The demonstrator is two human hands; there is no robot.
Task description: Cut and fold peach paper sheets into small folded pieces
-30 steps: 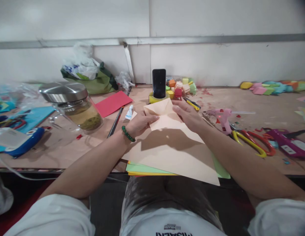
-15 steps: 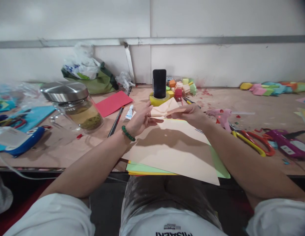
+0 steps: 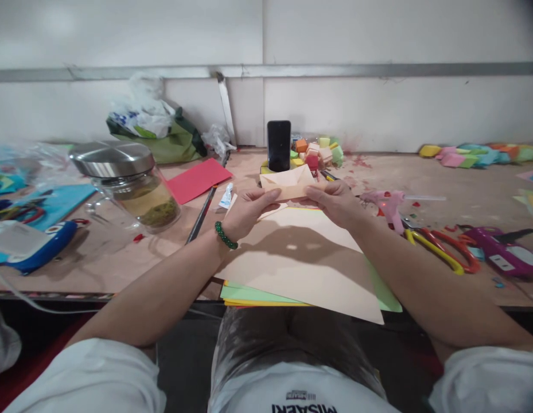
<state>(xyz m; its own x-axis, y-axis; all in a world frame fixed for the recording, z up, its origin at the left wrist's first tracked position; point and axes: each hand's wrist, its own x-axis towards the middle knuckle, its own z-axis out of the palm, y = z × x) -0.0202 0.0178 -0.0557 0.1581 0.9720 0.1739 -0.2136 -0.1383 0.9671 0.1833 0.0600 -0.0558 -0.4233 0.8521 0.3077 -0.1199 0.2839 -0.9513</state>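
Note:
A folded piece of peach paper [image 3: 287,179] is held up between both hands, its creased triangular flaps facing me. My left hand [image 3: 251,209], with a green bead bracelet at the wrist, pinches its left end, thumb in front. At the right end, my right hand [image 3: 337,201] pinches it the same way. Below them lies a large peach sheet [image 3: 300,269] on a stack of green, yellow and orange sheets [image 3: 266,295] that overhangs the table edge. Behind the folded paper a black phone [image 3: 279,143] stands upright in a yellow roll.
On the left stand a lidded glass jug [image 3: 150,201], a red sheet [image 3: 199,179] and a small white tube [image 3: 226,196]. To the right lie a pink glue gun [image 3: 391,207], scissors [image 3: 451,252] and a purple tool [image 3: 507,252]. Small folded paper shapes [image 3: 318,155] sit behind.
The folded peach paper has been raised and turned toward me. My left hand's fingers, spread beside it before, now pinch its left end. The right hand has shifted slightly.

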